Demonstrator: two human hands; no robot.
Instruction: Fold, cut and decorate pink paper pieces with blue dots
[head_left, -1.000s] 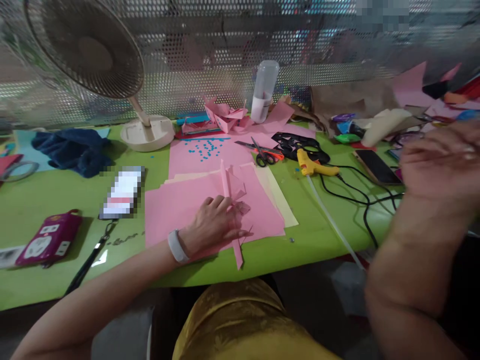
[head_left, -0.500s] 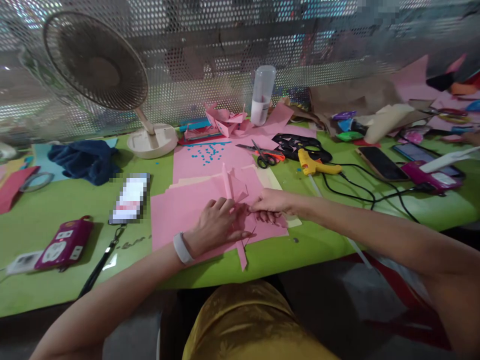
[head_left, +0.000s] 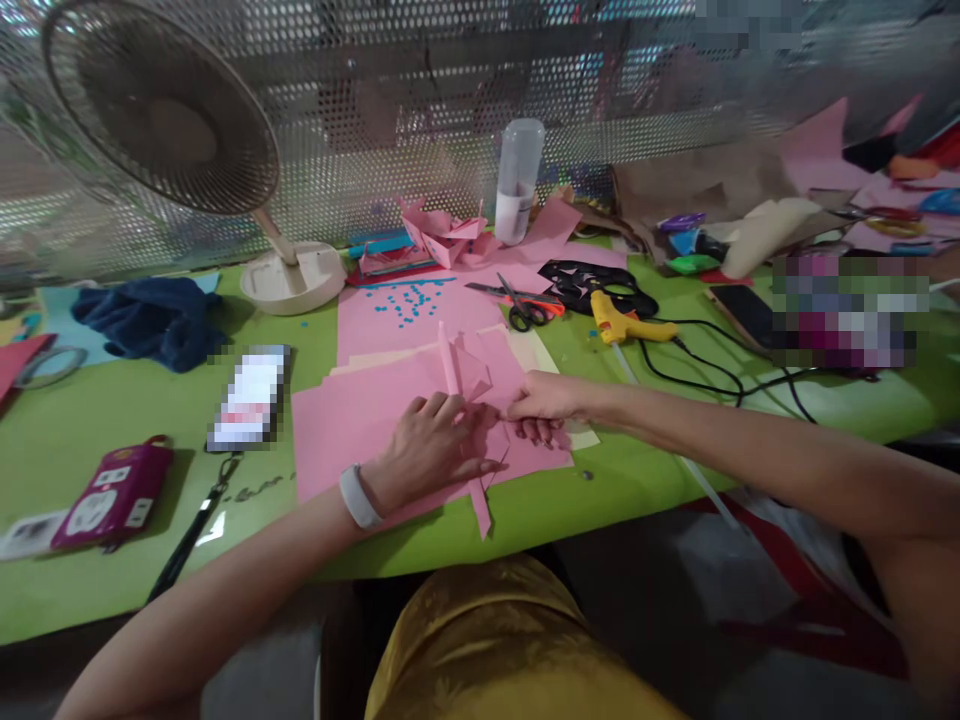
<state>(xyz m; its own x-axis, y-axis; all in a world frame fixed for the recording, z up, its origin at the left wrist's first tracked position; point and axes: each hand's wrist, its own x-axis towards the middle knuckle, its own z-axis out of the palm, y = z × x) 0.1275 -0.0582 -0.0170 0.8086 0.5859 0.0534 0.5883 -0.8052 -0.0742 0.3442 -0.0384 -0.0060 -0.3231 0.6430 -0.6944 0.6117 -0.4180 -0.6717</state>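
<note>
My left hand [head_left: 431, 447] lies on a stack of pink paper sheets [head_left: 352, 420] on the green table [head_left: 112, 400], fingers curled over a small folded pink paper piece [head_left: 480, 385]. A white band is on that wrist. My right hand [head_left: 541, 402] comes in from the right and pinches the edge of the same folded piece, fingers pressed together. A narrow pink paper strip [head_left: 480, 505] runs under my left hand toward the table's near edge.
A desk fan [head_left: 172, 120] stands at back left by a blue cloth [head_left: 142, 315]. Scissors [head_left: 521, 305], a yellow glue gun [head_left: 626, 325] with its black cable, a white bottle [head_left: 517, 180], phones and paper scraps lie behind and to the right. A pink case [head_left: 112, 495] lies at left.
My right hand came down from the raised right side to the folded pink piece and now pinches it. My left hand stayed on the paper.
</note>
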